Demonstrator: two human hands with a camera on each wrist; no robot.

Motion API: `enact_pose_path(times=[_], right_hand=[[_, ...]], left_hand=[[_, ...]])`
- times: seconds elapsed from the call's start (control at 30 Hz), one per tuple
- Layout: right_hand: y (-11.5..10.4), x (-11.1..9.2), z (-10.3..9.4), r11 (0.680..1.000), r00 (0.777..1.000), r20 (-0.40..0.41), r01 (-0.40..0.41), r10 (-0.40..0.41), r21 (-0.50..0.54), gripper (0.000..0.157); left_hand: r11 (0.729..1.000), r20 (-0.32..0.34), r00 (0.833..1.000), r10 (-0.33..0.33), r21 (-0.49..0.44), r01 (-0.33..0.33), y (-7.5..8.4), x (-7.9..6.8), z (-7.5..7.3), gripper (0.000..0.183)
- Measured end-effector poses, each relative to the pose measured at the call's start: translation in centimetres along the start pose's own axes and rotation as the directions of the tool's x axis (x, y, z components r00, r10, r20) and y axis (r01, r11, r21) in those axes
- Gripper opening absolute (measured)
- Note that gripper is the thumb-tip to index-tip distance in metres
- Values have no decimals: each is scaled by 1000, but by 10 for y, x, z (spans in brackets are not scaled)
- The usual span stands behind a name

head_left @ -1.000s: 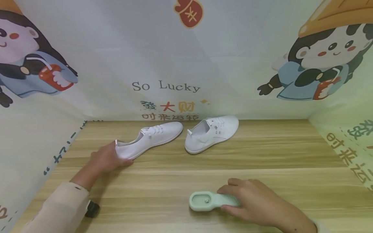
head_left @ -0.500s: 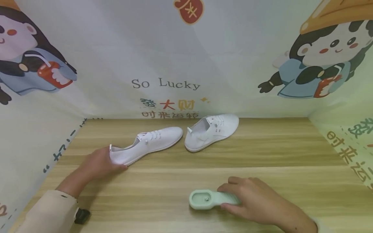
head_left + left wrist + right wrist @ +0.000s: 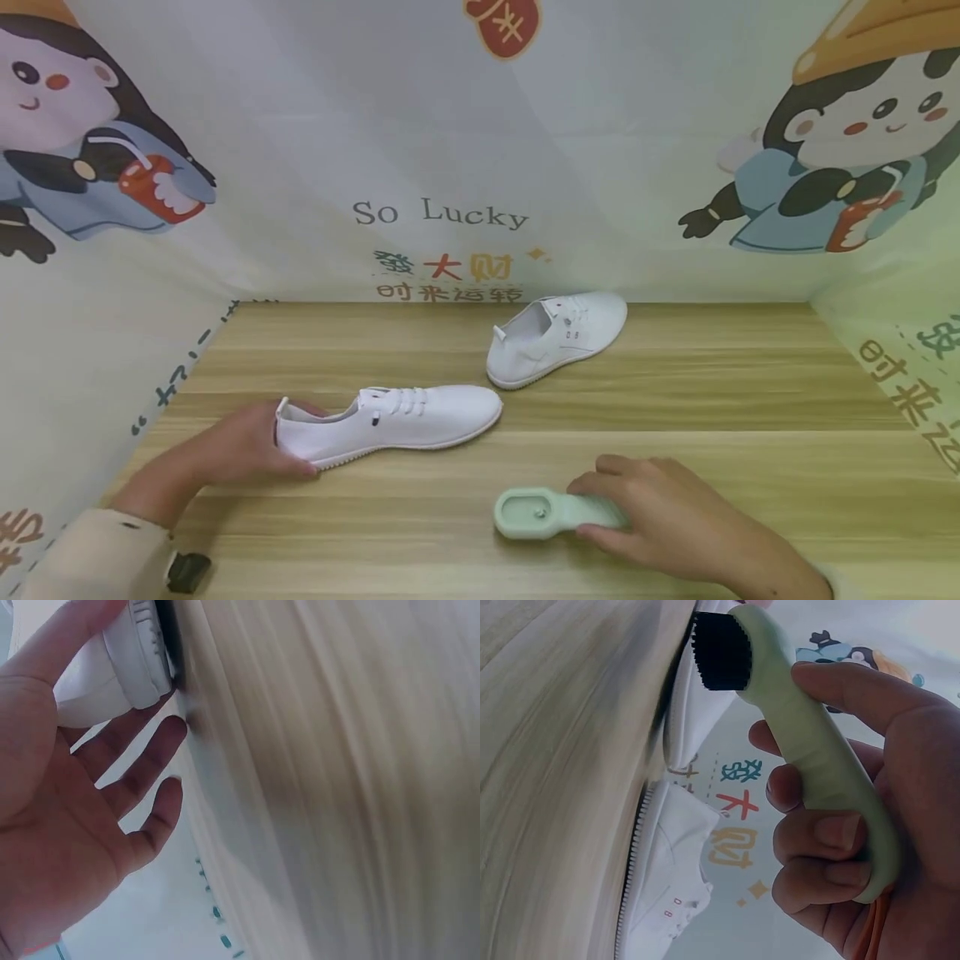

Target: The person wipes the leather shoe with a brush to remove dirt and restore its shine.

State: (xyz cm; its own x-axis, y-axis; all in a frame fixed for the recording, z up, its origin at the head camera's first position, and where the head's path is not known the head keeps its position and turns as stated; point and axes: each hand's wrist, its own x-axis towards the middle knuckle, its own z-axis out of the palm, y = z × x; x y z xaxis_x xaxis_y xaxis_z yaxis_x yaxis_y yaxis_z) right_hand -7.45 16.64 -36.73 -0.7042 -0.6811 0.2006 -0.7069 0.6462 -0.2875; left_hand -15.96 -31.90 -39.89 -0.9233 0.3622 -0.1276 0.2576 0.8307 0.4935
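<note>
Black bristles [image 3: 721, 651], right wrist view only

Head view high, wrist views close

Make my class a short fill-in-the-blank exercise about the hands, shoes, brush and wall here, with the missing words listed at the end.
1. The left hand grips the near shoe by its ____.
2. The right hand holds the brush, whose bristles are ____ in colour.
3. The far shoe, like the near one, is ____ in colour.
4. English lettering on the wall reads "So ____".

Missing words: heel; black; white; Lucky.
</note>
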Motion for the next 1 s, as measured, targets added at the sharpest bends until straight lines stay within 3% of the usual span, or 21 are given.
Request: enact_pose_path(times=[0.27, 0.47, 0.57, 0.77, 1.0], right_hand=[[-1, -2, -6, 1000, 1000, -30, 2, -3, -16, 27], [-1, -3, -8, 999, 998, -65, 14, -16, -39, 29], [-2, -3, -10, 998, 997, -80, 17, -21, -53, 30], [-4, -4, -13, 998, 998, -59, -17, 13, -55, 33], [-4, -3, -15, 997, 997, -68, -40, 35, -64, 34]], left_hand=[[994, 91, 993, 73, -86, -65, 28, 9, 16, 74], [985, 168, 978, 123, -144, -99, 52, 17, 30, 70], [976, 211, 966, 153, -186, -114, 64, 20, 35, 65], [957, 309, 924, 226, -248, -151, 85, 29, 45, 51], [958, 360, 907, 219, -257, -129, 109, 38, 51, 44]])
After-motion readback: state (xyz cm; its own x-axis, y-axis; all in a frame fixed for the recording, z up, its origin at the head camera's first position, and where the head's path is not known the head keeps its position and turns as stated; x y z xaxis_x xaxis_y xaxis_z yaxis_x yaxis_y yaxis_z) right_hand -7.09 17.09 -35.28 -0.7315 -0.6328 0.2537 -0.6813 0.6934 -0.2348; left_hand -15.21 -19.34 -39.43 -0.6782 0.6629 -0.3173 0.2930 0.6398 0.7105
